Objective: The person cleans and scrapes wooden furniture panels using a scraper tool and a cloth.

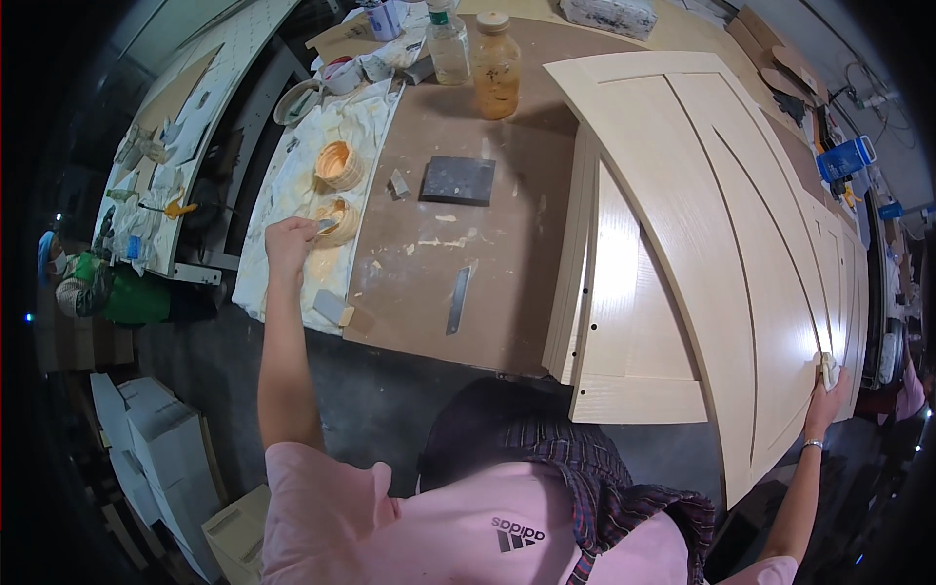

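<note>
My left hand (287, 246) is closed on a small grey scraper (325, 226), whose end reaches into the lower of two putty-smeared tubs. That tub (343, 234) holds pale yellow-orange putty; the second tub (338, 166), with orange putty, stands just beyond it. Far to the right, my right hand (827, 392) grips a crumpled whitish cloth (829, 369) against the surface of a large cream panel (702, 195) with grooved lines and a curved edge. Another cream panel (616, 292) with dark holes along its side lies partly hidden beneath it.
A dark sanding block (458, 181) and a flat metal blade (456, 300) lie on the brown board (419, 263). Two bottles, one clear (448, 49) and one orange (496, 73), stand behind. A stained cloth (292, 195) covers the left side. Another person in green (136, 294) is far left.
</note>
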